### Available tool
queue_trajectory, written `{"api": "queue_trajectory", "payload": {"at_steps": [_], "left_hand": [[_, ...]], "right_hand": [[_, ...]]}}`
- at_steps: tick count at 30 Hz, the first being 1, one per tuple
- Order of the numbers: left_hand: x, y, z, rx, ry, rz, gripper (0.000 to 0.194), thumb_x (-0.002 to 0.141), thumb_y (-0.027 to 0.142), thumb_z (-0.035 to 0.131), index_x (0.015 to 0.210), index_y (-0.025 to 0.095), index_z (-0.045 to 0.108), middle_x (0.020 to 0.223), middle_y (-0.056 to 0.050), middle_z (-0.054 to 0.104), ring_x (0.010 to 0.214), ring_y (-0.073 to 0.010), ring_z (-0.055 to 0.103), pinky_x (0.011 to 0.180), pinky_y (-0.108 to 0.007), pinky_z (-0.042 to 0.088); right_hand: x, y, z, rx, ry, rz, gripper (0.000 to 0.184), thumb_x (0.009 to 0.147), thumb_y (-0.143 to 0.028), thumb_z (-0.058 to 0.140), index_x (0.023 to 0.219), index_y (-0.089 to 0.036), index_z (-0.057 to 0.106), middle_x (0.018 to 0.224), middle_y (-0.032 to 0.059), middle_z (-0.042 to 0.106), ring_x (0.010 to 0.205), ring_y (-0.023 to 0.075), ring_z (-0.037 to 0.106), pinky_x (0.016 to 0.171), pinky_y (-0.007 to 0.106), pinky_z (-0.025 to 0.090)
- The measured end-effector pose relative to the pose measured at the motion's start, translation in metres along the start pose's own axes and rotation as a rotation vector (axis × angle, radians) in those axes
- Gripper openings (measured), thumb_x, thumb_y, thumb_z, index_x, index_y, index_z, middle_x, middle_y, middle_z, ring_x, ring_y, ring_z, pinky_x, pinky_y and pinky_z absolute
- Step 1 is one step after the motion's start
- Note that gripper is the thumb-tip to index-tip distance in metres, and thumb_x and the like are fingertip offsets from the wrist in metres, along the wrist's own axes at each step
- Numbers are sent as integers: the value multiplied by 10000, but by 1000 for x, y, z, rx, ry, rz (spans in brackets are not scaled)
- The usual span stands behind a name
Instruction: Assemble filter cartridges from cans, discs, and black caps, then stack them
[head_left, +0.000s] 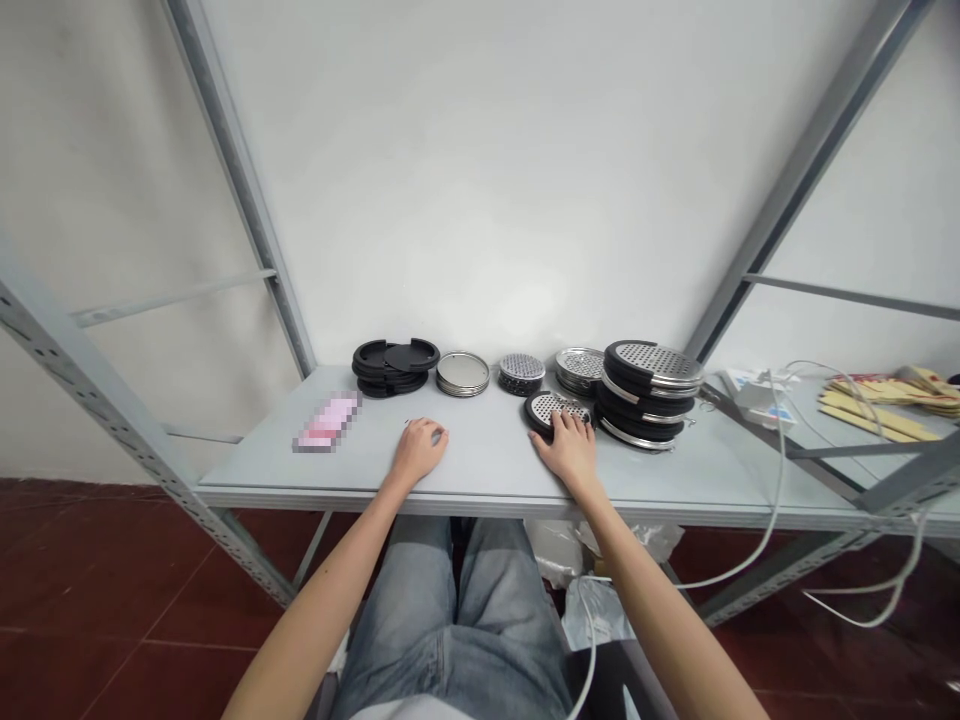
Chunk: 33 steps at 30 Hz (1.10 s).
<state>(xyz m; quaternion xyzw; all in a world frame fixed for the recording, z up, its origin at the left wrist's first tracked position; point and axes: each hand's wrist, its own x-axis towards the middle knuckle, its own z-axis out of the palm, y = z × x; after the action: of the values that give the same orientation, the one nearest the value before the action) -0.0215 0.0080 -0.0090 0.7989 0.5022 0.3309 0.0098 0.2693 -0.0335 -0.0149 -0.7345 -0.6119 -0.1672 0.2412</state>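
Note:
My left hand (418,452) lies on the grey tabletop with its fingers curled and the thumb close to the forefinger. Whatever is inside that curl, if anything, is hidden. My right hand (570,452) rests over the near side of a round perforated metal disc with a black rim (553,405), fingers spread on top and thumb out to the left. Just right of it stands a tall stack of similar perforated discs with black and metal rings (652,385). Behind the right hand are a short stack of small perforated discs (522,370) and a metal-rimmed perforated stack (579,365).
Black plastic rings (390,375) and plain metal rings (463,372) are piled along the wall. A blurred pink object (328,422) lies at left. Shelf posts (247,170) frame both sides. White cables (776,480) hang at right, near yellow strips (874,415).

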Motion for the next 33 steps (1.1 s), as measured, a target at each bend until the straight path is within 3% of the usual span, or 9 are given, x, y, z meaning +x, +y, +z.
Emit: {"api": "queue_trajectory", "payload": {"at_steps": [4, 10, 14, 17, 19, 23, 27, 31, 33], "left_hand": [[0, 0, -1, -1, -5, -6, 195, 881, 242, 525, 847, 188, 710, 924, -72, 700, 919, -242, 607, 901, -378, 454], [-1, 1, -1, -4, -3, -3, 195, 876, 237, 530, 844, 182, 714, 924, -75, 701, 911, -232, 616, 932, -380, 439], [-1, 1, -2, 6, -4, -9, 198, 878, 247, 530, 853, 183, 716, 927, -79, 701, 920, -242, 614, 906, -381, 450], [-1, 1, -2, 8, -7, -4, 202, 883, 255, 528, 861, 182, 715, 933, -80, 700, 920, -243, 613, 903, -381, 450], [-1, 1, -2, 6, -9, -6, 199, 883, 252, 529, 866, 180, 714, 934, -78, 700, 923, -245, 609, 905, -382, 449], [-1, 1, -2, 7, -16, -1, 193, 884, 244, 534, 865, 172, 712, 935, -76, 697, 924, -243, 604, 921, -384, 438], [-2, 2, -3, 8, -7, -4, 191, 888, 240, 535, 870, 167, 710, 930, -74, 696, 921, -236, 600, 912, -368, 439], [-2, 2, -3, 12, -6, -4, 173, 882, 224, 544, 866, 172, 708, 928, -71, 694, 927, -230, 599, 892, -352, 443], [-2, 2, -3, 16, -2, 6, 168, 881, 224, 546, 869, 173, 707, 929, -70, 693, 927, -227, 598, 898, -351, 440]], "right_hand": [[-10, -5, -13, 63, -14, -152, 496, 864, -501, 539, 1207, -151, 615, 1224, 161, 618, 1117, 323, 513, 968, 443, 365], [-48, -1, -38, 268, -62, -528, 714, 799, -617, 607, 1346, -165, 534, 1307, 170, 558, 1215, 328, 485, 1016, 479, 404], [-66, 9, -46, 342, -42, -747, 562, 852, -498, 624, 1333, -216, 552, 1279, 142, 602, 1217, 291, 531, 998, 468, 469], [-66, 13, -51, 366, 4, -836, 489, 878, -431, 617, 1320, -228, 566, 1278, 120, 626, 1213, 275, 562, 1021, 467, 482], [-58, 13, -57, 396, 43, -821, 422, 898, -403, 596, 1280, -224, 597, 1224, 110, 663, 1155, 259, 611, 1011, 447, 502], [-32, 12, -68, 447, 123, -658, 345, 920, -384, 561, 1206, -205, 633, 1078, 110, 718, 976, 244, 691, 872, 376, 572], [-3, 12, -81, 531, 313, -477, 325, 899, -391, 584, 1152, -195, 639, 1026, 109, 723, 889, 249, 704, 789, 360, 578], [28, 14, -114, 589, 533, -218, 328, 875, -421, 598, 1100, -188, 653, 984, 88, 727, 863, 246, 694, 781, 363, 561], [45, 18, -137, 549, 638, -155, 344, 881, -431, 584, 1099, -174, 652, 990, 94, 724, 857, 235, 685, 785, 350, 546]]}}
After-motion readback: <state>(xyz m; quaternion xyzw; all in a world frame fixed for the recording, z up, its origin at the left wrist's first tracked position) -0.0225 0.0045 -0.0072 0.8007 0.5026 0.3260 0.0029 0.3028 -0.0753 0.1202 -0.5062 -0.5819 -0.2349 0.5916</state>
